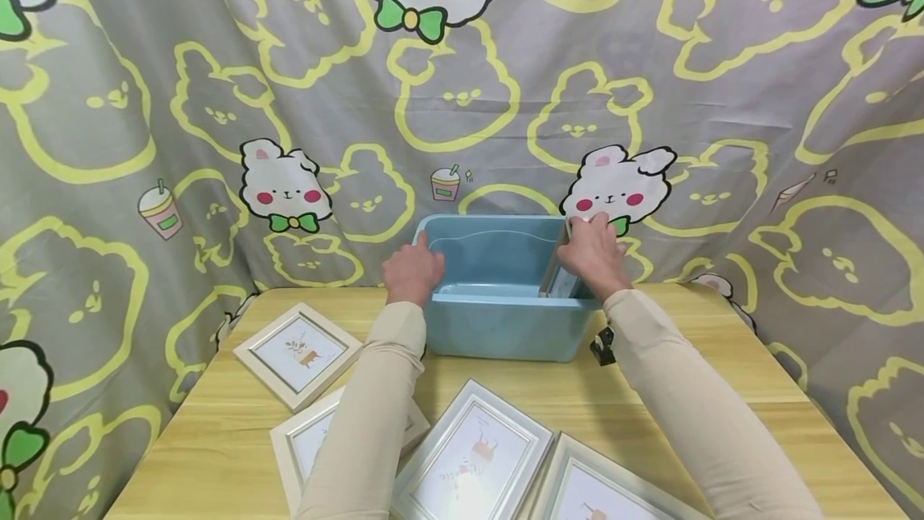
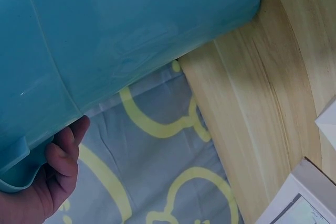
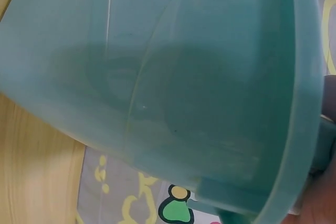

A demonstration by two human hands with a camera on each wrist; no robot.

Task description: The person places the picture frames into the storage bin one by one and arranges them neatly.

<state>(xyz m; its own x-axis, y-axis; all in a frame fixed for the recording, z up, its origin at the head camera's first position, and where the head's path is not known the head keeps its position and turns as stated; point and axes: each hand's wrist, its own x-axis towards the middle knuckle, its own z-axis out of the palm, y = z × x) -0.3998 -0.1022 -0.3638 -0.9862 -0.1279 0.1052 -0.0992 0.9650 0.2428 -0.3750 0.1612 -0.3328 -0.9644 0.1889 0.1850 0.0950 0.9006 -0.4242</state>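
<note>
My left hand (image 1: 413,273) grips the left end of a blue tub (image 1: 505,331), fingers curled round its rim, and the left wrist view shows them bent in under the lip. My right hand (image 1: 593,253) grips the right rim near the far corner, its fingers hooked over the edge; I cannot tell whether they also touch the small frame (image 1: 565,282) that leans inside against the tub's right wall. The tub is at the far middle of the worktop (image 1: 195,448), between my two hands. Nearer me lie more picture frames: a cream one (image 1: 299,351) flat at the left, another (image 1: 306,441) partly hidden under my left sleeve (image 1: 371,416), a silver one (image 1: 472,456) near the middle, and a fourth (image 1: 595,492) just right of it, cut off by the near edge of the view. A small black object (image 1: 602,346) sits right of the tub, beside my right sleeve (image 1: 693,392). A grey curtain (image 1: 462,62) printed with rabbits hangs behind.
</note>
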